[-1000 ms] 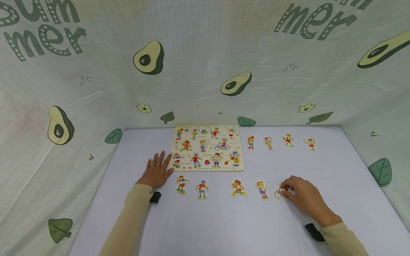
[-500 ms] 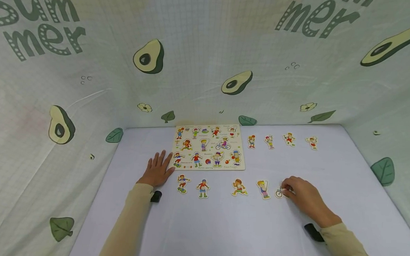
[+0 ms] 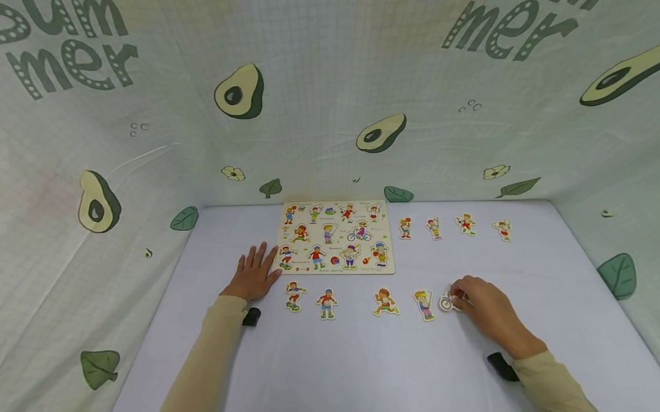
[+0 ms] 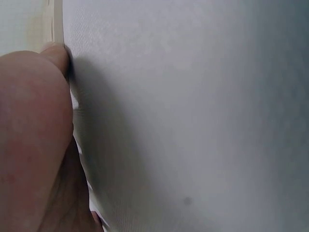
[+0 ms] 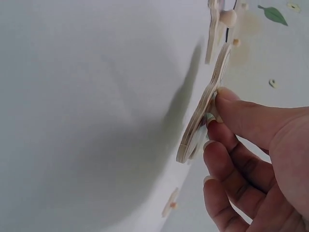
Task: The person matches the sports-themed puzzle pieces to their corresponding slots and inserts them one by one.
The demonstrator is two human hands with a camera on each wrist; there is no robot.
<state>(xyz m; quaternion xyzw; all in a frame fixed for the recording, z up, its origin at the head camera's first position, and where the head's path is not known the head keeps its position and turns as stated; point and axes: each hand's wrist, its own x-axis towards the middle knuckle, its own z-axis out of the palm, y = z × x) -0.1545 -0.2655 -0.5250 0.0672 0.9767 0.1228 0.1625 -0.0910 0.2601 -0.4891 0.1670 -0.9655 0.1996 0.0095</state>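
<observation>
My right hand (image 3: pixel 487 311) pinches a wooden bicycle puzzle piece (image 3: pixel 445 302) between thumb and fingers; the hand covers most of it in the head view. In the right wrist view the piece (image 5: pixel 200 113) is seen edge-on, lifted over the table with a shadow beside it. My left hand (image 3: pixel 251 276) lies flat with fingers spread at the left edge of the wooden puzzle board (image 3: pixel 337 233), thumb at its lower corner. Just left of the bicycle piece lies a golfer piece (image 3: pixel 423 305), and left of that a runner piece (image 3: pixel 385 302).
Below the board lie a skateboarder piece (image 3: pixel 293 296) and a roller-skater piece (image 3: pixel 326 303). Several figure pieces, among them a soccer player (image 3: pixel 465 224), form a row right of the board. An avocado-print cloth (image 3: pixel 310 157) hangs behind the white table (image 3: pixel 346 364).
My right hand has shifted slightly left and up with the bicycle piece, which now sits nearer the golfer piece. The left hand stays in place at the board.
</observation>
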